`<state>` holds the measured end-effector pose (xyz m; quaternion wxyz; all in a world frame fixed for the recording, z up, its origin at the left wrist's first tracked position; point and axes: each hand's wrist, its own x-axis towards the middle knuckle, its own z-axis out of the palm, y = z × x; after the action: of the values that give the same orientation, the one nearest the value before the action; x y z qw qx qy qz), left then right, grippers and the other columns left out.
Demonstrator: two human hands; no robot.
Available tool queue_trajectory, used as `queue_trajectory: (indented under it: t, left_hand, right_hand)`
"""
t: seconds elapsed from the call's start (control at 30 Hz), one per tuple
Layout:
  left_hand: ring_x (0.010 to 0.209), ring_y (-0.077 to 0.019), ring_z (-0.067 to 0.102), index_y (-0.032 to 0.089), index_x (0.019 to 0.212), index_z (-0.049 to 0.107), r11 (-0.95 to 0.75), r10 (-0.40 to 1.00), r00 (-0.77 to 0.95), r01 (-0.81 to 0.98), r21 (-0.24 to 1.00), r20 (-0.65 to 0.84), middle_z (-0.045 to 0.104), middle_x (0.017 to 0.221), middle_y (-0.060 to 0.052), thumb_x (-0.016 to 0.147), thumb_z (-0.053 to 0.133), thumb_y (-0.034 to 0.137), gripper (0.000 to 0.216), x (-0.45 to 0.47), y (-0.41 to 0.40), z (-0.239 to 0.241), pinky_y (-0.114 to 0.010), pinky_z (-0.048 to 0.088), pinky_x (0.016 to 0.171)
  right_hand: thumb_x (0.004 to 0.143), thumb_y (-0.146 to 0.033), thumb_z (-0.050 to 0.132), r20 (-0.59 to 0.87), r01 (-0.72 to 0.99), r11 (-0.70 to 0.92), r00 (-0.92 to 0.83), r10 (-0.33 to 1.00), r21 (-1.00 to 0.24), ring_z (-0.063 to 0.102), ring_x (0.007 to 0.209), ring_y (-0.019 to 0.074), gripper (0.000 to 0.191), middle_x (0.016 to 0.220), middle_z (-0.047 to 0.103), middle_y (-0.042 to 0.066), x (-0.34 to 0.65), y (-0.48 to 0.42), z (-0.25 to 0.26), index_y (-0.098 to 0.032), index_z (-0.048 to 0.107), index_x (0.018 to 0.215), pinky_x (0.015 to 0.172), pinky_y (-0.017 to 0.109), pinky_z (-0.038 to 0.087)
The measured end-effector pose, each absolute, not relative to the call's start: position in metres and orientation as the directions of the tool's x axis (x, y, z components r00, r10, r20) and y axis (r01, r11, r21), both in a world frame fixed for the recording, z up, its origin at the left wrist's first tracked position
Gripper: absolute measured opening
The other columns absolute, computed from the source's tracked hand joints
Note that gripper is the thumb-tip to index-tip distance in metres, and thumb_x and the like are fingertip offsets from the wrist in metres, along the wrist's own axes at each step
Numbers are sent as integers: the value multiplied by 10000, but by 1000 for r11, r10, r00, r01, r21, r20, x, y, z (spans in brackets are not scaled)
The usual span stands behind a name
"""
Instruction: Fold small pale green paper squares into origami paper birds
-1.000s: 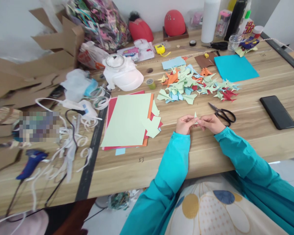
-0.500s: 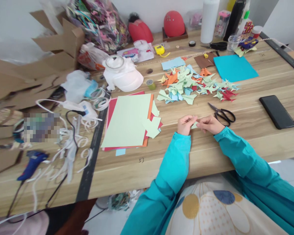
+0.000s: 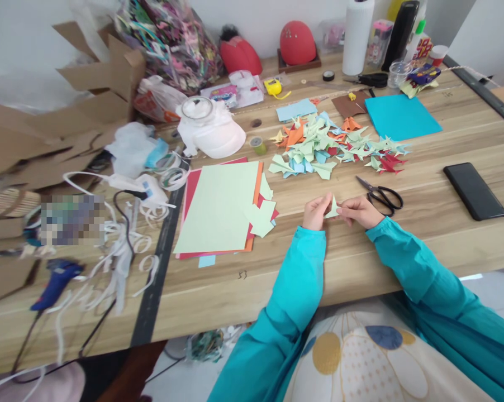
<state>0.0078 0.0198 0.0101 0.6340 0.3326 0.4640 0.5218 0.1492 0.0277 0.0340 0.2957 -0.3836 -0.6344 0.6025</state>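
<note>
Between my two hands is a small folded piece of pale green paper (image 3: 333,208), its pointed tip facing up. My left hand (image 3: 317,212) pinches it from the left side. From the right, the thumb and fingers of my right hand (image 3: 359,213) grip its other edge. Scissors (image 3: 380,195) with black handles lie just beyond my right hand. Past my hands is a pile of folded paper shapes (image 3: 314,142) in green, orange, blue and red. To the left, a stack of coloured sheets (image 3: 218,206) has pale green on top, with cut green pieces (image 3: 262,218) at its right edge.
A black phone (image 3: 475,191) lies at the right. Turquoise sheets (image 3: 403,117) and a yellow tape measure (image 3: 272,86) are farther back. On the left are a blue glue gun (image 3: 58,283), white strips (image 3: 120,262), a power strip (image 3: 147,190) and cardboard boxes (image 3: 88,100).
The green paper now shows more between my hands, its point standing up. My left fingers have shifted slightly left; my right hand stays nearly in place.
</note>
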Motion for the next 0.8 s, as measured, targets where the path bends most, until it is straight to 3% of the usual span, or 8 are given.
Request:
queue_trajectory:
  t: [0.23,0.6,0.8]
  left_hand:
    - [360,-79,498,121,613,581,345,937,187,-369,863,-295,578,457,7,497,739,444,378,6,18,11,-186,360,365]
    - [366,-58,487,110,570,558,303,944,256,-434,849,-206,569,455,5,539,729,418,354,7,16,14,-172,358,373]
    - [357,-84,503,111,568,563,340,935,256,-444,829,-246,580,454,-7,557,723,404,334,6,16,18,-186,346,348]
  right_hand:
    - [697,-487,594,-107,57,-91,-456,883,-994,436,394,81,415,385,486,-17,150,29,36,-151,526,463,437,230,345]
    - [720,-471,591,-104,-31,-146,-558,823,-989,484,432,84,364,515,566,2,152,31,33,-135,575,581,449,229,348]
    - [730,-452,588,-97,-26,-129,-522,847,-991,454,403,73,360,453,526,-16,152,31,33,-138,557,556,438,227,321]
